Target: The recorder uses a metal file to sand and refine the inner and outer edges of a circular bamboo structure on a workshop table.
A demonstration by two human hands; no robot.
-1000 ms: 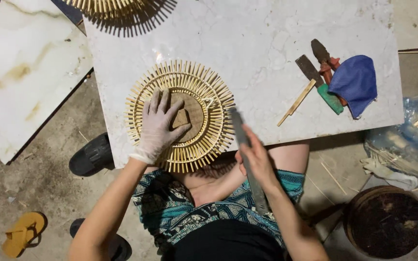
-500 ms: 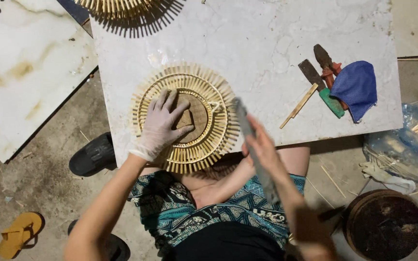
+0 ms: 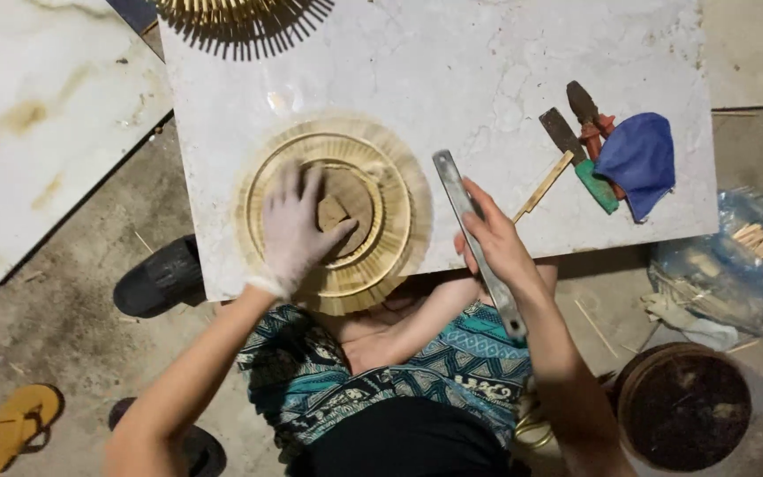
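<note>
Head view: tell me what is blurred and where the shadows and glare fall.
Head view: the round woven disc is smeared by motion blur under the gloved left hand; the right hand and its metal bar look sharp; the marble slab shows slight glare; the upper disc casts a spiky shadow.

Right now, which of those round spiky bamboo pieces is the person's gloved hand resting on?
The one at the slab's near edge: the disc under the gloved left hand. The other disc, at the far edge, lies untouched. The right hand holds a metal bar.
</note>
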